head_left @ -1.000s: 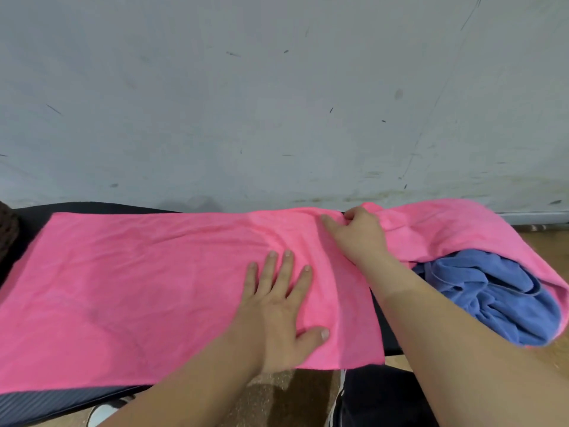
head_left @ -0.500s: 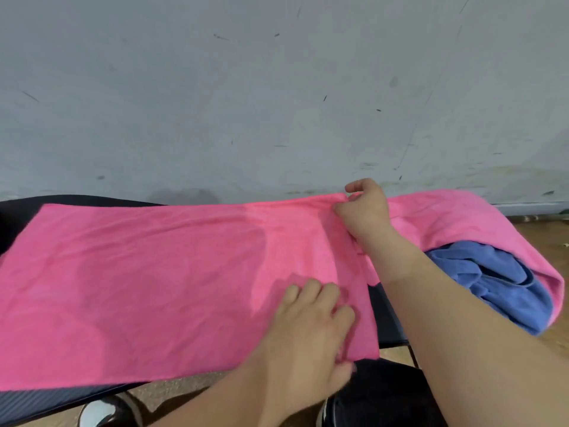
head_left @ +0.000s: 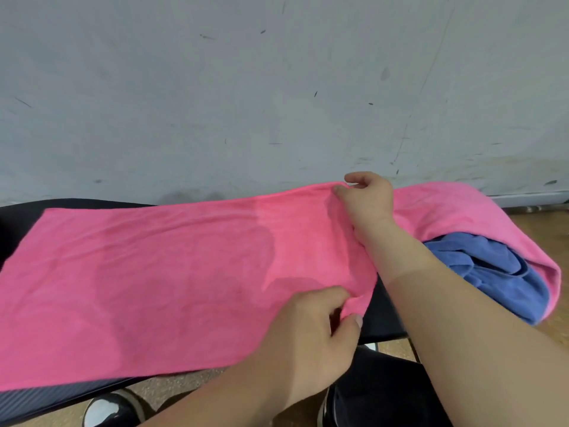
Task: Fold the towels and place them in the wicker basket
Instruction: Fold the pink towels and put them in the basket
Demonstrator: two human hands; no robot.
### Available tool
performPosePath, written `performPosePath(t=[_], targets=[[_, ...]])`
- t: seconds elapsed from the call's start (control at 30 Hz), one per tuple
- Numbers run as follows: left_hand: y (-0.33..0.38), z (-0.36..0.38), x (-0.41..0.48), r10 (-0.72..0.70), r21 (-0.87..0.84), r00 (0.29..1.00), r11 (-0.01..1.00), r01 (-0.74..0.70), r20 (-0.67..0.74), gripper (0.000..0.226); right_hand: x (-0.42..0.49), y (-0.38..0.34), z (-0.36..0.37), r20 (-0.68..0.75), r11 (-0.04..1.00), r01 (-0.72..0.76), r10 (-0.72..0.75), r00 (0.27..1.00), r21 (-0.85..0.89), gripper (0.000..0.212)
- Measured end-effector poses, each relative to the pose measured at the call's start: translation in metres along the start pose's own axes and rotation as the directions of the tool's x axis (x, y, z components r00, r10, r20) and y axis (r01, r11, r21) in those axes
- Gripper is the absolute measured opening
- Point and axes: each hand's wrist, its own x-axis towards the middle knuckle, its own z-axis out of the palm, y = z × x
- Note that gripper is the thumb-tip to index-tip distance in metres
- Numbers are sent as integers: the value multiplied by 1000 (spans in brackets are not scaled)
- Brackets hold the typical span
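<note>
The pink towel lies flat on the black desk. The left hand pinches its near right corner, the right hand its far edge.

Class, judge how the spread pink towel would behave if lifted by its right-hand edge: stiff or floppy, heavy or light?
Probably floppy: the pink towel puckers where the left hand pinches its near corner. Likely light: the right hand holds the far edge with a fingertip pinch alone.
</note>
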Motion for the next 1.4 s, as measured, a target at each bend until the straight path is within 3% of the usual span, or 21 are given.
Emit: performPosePath(t=[0.13,0.23,0.27,0.33,0.4,0.57,0.77,0.83,0.93,0.97,1.03,1.1,1.17,1.23,1.33,1.4], targets=[[10,5,-4,-128,-206,991,970,132,30,14,1,-20,-21,-7,894,-238,260,966,379,36],[13,-1,-11,-224,-272,970,931,242,95,11,-4,-32,-30,-10,889,-220,244,970,401,37],[13,-7,-13,-249,-289,964,920,264,89,19,-9,-36,-29,-6,901,-209,228,974,380,34],[11,-22,-21,-279,-326,959,904,276,36,37,-19,-48,-21,31,910,-198,201,979,363,28],[11,-45,-32,-279,-335,960,908,253,-30,40,-30,-64,-4,93,892,-199,177,980,406,22],[-11,-109,-68,-217,-162,963,968,192,-158,41,-73,-97,65,304,888,-198,70,950,415,10],[-51,-200,-118,-295,76,866,932,353,-404,40,-139,-116,158,509,913,-182,-33,860,365,7],[-62,-227,-134,-375,136,829,875,464,-416,37,-156,-119,181,574,926,-157,-76,815,345,17],[-78,-254,-151,-426,304,778,749,589,-462,41,-174,-109,201,698,959,-65,-155,699,277,50],[-82,-260,-155,-434,379,759,677,630,-486,47,-178,-102,205,711,967,-2,-186,678,255,54],[-88,-264,-159,-470,549,726,475,688,-503,58,-179,-87,204,654,958,238,-284,701,161,51],[-89,-259,-156,-440,633,741,392,667,-508,51,-173,-78,193,596,856,514,-383,706,-58,44],[-90,-246,-146,-318,642,812,498,583,-489,36,-166,-69,179,627,585,703,-384,678,-403,47],[-91,-226,-132,-279,657,881,589,471,-381,46,-167,-53,166,683,369,718,-246,688,-590,61],[-96,-193,-118,-453,708,880,574,411,-143,82,-174,-24,152,740,357,714,-85,667,-603,75],[-97,-174,-115,-523,735,848,543,406,-82,86,-169,-12,140,743,352,711,-62,666,-608,75]])
